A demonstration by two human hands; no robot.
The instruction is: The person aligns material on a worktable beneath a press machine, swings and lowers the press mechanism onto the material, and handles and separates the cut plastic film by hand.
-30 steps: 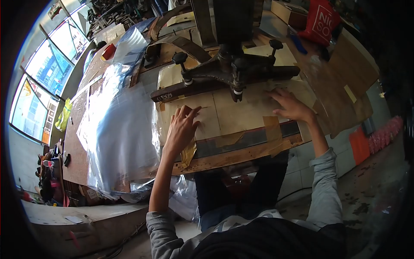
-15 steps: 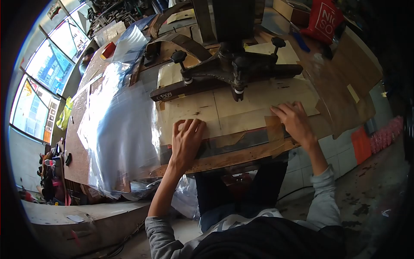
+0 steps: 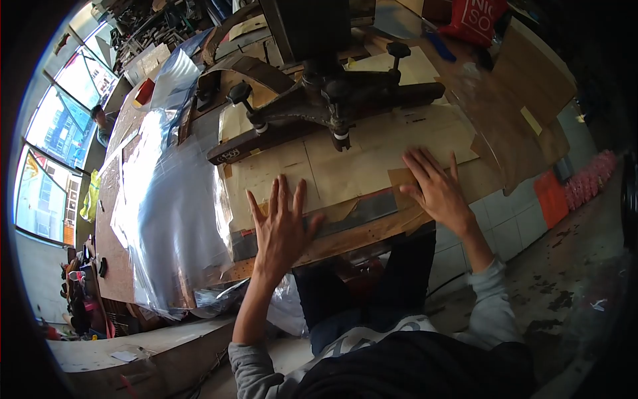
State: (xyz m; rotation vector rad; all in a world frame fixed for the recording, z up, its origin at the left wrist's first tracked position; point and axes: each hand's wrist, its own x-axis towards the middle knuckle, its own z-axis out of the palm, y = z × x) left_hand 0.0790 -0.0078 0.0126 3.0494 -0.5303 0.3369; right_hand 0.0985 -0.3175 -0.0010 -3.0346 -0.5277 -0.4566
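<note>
A pale yellow, board-like sheet [image 3: 359,169] with a thin dark line across it lies on the work table in front of me. My left hand [image 3: 279,229] is over its front left edge, fingers spread and palm down. Toward the front right, my right hand [image 3: 440,189] has its fingers spread over the sheet, beside a patch of brown tape [image 3: 401,183]. Neither hand holds anything; whether the palms press on the sheet I cannot tell. Beyond the fingers stands a dark metal press head [image 3: 332,90] with knobbed screws and a long bar [image 3: 246,143] across the sheet.
Clear plastic sheets [image 3: 173,213] cover the table's left side. Brown sheets [image 3: 531,80] lie at the right, near a red bag [image 3: 472,23] and a blue strip [image 3: 438,46]. A curved strip [image 3: 252,66] sits behind the press. Another person [image 3: 100,120] is near the windows.
Both hands have gone from curled fingers to spread, flatter fingers. The view has shifted, so the table and press appear farther left. A person by the window shows more clearly.
</note>
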